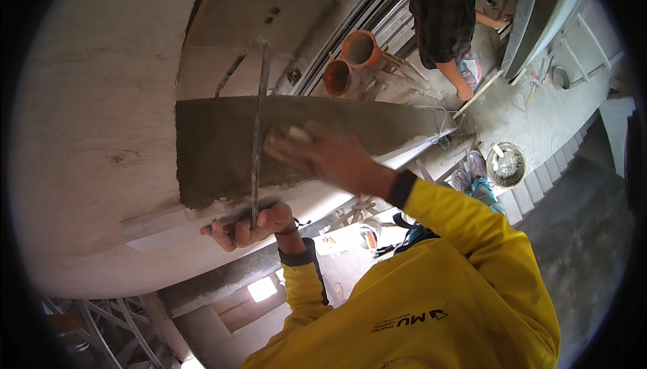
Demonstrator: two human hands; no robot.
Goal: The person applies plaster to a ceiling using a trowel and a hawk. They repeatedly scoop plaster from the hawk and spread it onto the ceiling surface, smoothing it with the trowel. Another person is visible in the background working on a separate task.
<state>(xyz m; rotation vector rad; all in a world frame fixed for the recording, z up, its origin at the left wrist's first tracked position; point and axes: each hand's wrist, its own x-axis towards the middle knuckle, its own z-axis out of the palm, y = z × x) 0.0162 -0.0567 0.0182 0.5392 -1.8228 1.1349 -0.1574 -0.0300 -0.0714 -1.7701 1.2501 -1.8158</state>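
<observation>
Two bare hands at work, yellow sleeves with dark cuffs. Left hand (249, 226), palm turned up: thumb and fingers closed around the lower end of a long, thin grey bar (259, 119), at the lower edge of a smooth grey band (209, 140). Bar stands nearly vertical in view, crossing the band and reaching past its upper edge; whether it touches the surface along its length, cannot tell. Dark cord at left wrist.

Right hand (330, 160) over the band, to the right of the bar, fingers toward it. Blurred: cannot tell whether the fingers are spread or pinching anything, nor whether they touch the surface.

Band adjoins a pale wall (101, 119) on the left and narrows to the right; a white edge runs along its lower side.

Beyond the band, two orange buckets (347, 39) side by side. Upper right, another person (441, 15) in a dark checked shirt, near a light wooden strip (478, 93). At right, a dark bucket (505, 186) of grey mix, pale-handled tool (497, 150) in it, shod feet (476, 165) just beside.
</observation>
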